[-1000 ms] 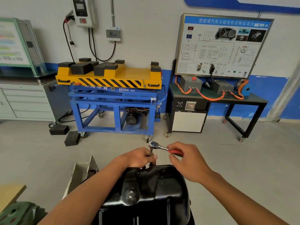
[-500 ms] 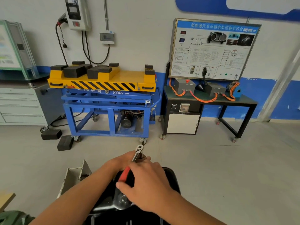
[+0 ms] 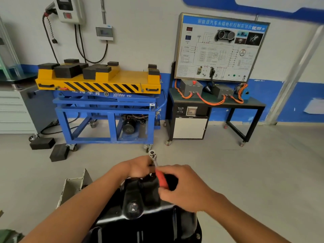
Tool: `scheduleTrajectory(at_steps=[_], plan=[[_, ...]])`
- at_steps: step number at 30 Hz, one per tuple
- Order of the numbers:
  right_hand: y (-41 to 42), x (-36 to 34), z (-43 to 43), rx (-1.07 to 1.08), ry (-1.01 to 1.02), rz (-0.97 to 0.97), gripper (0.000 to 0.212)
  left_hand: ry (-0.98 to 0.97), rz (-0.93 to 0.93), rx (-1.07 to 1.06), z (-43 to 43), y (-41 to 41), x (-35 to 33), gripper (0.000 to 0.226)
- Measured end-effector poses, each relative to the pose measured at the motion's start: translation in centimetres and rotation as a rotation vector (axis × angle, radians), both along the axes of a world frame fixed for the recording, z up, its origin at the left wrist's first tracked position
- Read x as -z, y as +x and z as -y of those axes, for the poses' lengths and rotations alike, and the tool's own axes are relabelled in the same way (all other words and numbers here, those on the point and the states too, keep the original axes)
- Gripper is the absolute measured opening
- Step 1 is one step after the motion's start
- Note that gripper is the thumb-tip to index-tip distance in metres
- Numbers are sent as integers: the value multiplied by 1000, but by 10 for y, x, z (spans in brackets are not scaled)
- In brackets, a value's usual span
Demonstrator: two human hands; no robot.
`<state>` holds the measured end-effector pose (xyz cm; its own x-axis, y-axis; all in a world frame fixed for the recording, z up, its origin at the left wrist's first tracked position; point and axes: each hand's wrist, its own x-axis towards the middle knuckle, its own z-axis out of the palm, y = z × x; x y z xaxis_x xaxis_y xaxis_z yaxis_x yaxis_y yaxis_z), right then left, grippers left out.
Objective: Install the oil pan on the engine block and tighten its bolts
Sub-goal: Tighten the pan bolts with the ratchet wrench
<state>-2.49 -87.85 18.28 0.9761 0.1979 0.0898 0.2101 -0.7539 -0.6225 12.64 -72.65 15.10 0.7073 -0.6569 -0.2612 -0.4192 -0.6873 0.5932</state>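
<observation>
Evidently a bolt at the far rim of the oil pan (image 3: 157, 225) is being run down, and the placing of both hands can be read from that. The ratchet wrench (image 3: 154, 159) is stood over that far edge with its head uppermost and its red handle (image 3: 162, 179) slanting back toward the person. The right hand (image 3: 184, 187) is closed round the handle, where leverage for the swing is best had. The left hand (image 3: 137, 168) is curled close under the head, seemingly round the drive end, so that the socket is kept square on the bolt (the bolt and the socket themselves are hidden behind the knuckles, so this contact cannot be confirmed). The pan is seen at the bottom centre, sump side up, with its drain plug (image 3: 133, 208) facing the camera. It lies directly beneath and on the near side of both grips. Its far lip is met just below the left hand, while the right hand hangs over its raised top. The engine block cannot be made out under the pan. A pale open tray (image 3: 75, 185) is set on the floor just to the pan's left.
</observation>
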Motion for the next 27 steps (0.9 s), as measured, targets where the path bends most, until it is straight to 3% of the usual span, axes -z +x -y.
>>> scheduleTrajectory(at_steps=[6,11,17,19,23,27], plan=[[26,3,68,21,-13,66,54,49,11,77,2,6,5,24],[60,-6,70,85,-452,235,41,39,28,115,4,6,5,27],[85,-20,23,108,-776,151,26,58,37,149,4,8,4,29],[91,-19,16,70,-798,119,34,63,41,153,5,7,3,28],[101,-11,16,-69,-714,-41,73,40,50,135,4,7,6,27],[100,0,29,-56,-626,-38,81,-8,44,97,3,5,8,22]])
